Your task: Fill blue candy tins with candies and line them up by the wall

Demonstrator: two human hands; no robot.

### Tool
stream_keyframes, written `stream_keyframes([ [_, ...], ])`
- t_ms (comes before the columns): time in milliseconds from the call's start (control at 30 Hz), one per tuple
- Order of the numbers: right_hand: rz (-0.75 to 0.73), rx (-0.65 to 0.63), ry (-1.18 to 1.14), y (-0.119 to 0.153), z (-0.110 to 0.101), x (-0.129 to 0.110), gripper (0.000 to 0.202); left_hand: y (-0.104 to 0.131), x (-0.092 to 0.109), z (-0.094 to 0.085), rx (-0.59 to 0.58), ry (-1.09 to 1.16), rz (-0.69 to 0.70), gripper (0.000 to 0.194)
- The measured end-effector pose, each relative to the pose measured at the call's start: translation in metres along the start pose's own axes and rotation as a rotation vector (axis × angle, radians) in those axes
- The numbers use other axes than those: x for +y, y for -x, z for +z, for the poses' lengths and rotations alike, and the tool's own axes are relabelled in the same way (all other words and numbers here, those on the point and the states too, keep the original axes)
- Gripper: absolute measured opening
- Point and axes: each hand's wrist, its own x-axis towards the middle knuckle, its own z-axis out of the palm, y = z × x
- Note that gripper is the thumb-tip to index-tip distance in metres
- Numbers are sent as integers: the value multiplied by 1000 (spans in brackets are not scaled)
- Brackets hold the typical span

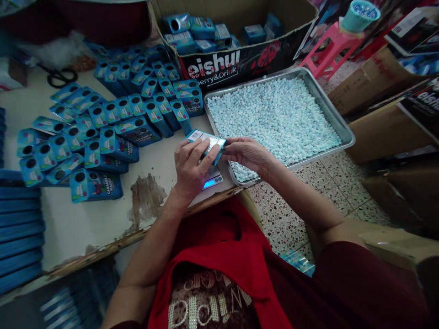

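Observation:
My left hand is wrapped over a small blue candy box, its printed side facing up. At the right end of that box, the fingers of my right hand are pinched together against it; their tips are partly hidden. Below the box a small digital scale with a lit blue display sits at the table's edge. Just right of my hands, a metal tray holds a layer of small pale-blue candies.
Many upright blue boxes with round dark holes crowd the worn table. Flat blue pieces are stacked at left, near scissors. Behind stands a carton of boxes; a pink stool carries a cup.

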Motion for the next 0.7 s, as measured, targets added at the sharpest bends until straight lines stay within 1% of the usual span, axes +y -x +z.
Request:
stream_keyframes([
  [100, -56, -25, 39, -3, 4, 4, 7, 0, 0, -2, -33, 40, -12, 45],
  [200, -77, 15, 68, -9, 6, 10, 8, 0, -2, 0, -58, 46, -1, 45],
  [367, -49, 59, 89, -15, 5, 10, 6, 1, -4, 7, -17, 13, 22, 44],
  [500, 8, 117, 70, -14, 5, 1, 17, -1, -2, 13, -23, 5, -11, 43],
  [633, 52, 166, 23, -13, 4, -9, 32, -7, 1, 14, -32, 6, -11, 43],
  [700, 56, 160, 17, -14, 2, -12, 28, -11, 2, 14, -20, 9, 0, 45],
])
